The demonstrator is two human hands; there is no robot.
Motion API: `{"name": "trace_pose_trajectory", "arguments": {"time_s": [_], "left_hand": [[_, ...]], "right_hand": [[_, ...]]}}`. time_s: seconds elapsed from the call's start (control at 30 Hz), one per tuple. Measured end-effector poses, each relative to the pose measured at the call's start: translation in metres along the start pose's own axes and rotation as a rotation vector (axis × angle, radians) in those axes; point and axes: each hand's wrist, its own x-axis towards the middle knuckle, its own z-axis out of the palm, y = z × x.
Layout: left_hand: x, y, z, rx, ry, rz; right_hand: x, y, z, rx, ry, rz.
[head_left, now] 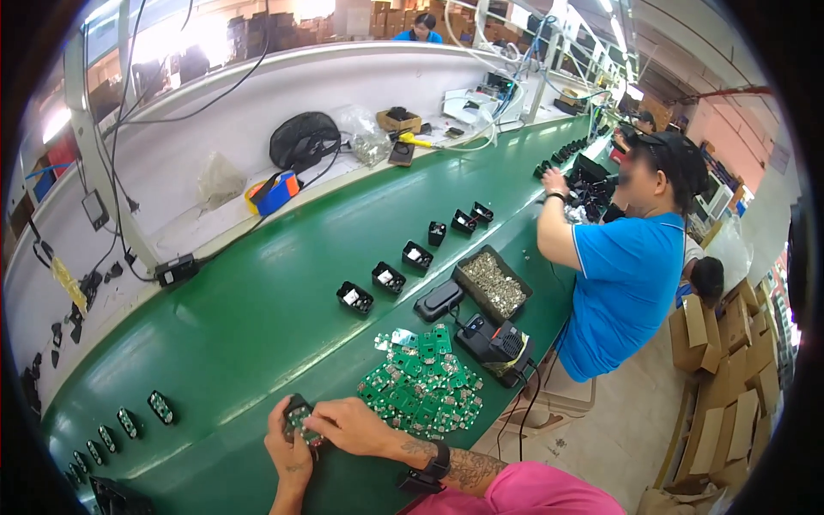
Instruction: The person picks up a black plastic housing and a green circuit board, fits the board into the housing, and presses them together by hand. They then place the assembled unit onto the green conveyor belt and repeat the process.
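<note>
My left hand (285, 446) holds a small black plastic housing (298, 401), tilted, above the near side of the green bench. Inside the housing sits a green circuit board (300, 418). The fingers of my right hand (359, 427) are bent together and press on this board; whether they pinch a smaller part is hidden. A dark band with a black box is strapped on my right wrist. Just beyond that hand lies a loose heap of green circuit boards (421, 386) with silvery parts on them.
Several housings with boards (160, 408) stand in a row at left. Black open housings (389, 277) line the bench ahead. A dark tray (468, 287) of small metal parts and a black corded device (493, 343) stand at right. A co-worker in blue (627, 275) works farther along.
</note>
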Motion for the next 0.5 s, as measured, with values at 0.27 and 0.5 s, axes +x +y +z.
{"name": "trace_pose_trajectory", "arguments": {"time_s": [0.27, 0.5], "left_hand": [[0.016, 0.004, 0.006, -0.223, -0.235, -0.115], [0.007, 0.011, -0.006, -0.304, -0.207, -0.262]], "right_hand": [[0.004, -0.002, -0.011, -0.172, 0.162, 0.137], [0.002, -0.003, 0.0, -0.231, 0.131, 0.171]]}}
